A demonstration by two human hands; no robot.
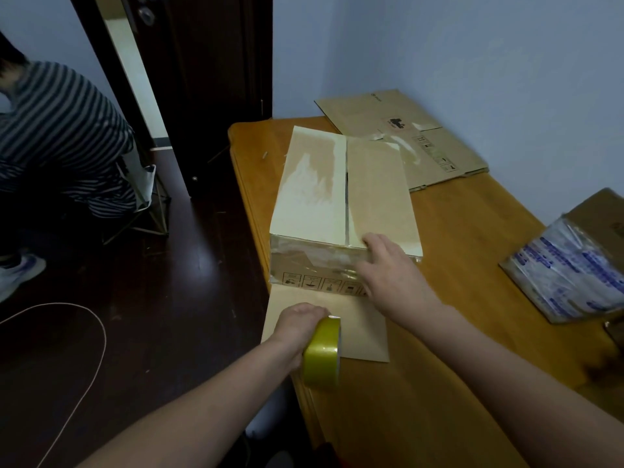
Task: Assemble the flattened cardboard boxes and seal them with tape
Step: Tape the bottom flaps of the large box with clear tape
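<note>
While the grip of the left hand (297,327) is curled round a yellow tape roll (322,352) and the right hand (388,265) presses flat-fingered on the erected brown cardboard box (314,197) on the wooden desk (472,282), its centre seam (346,197) looks unsealed, and another flattened cardboard box (388,130) waits beyond.

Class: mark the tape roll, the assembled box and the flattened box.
tape roll (322,352), head view, its glossy outer band.
assembled box (310,197), head view, its left top flap.
flattened box (439,153), head view, its printed upper face.
</note>
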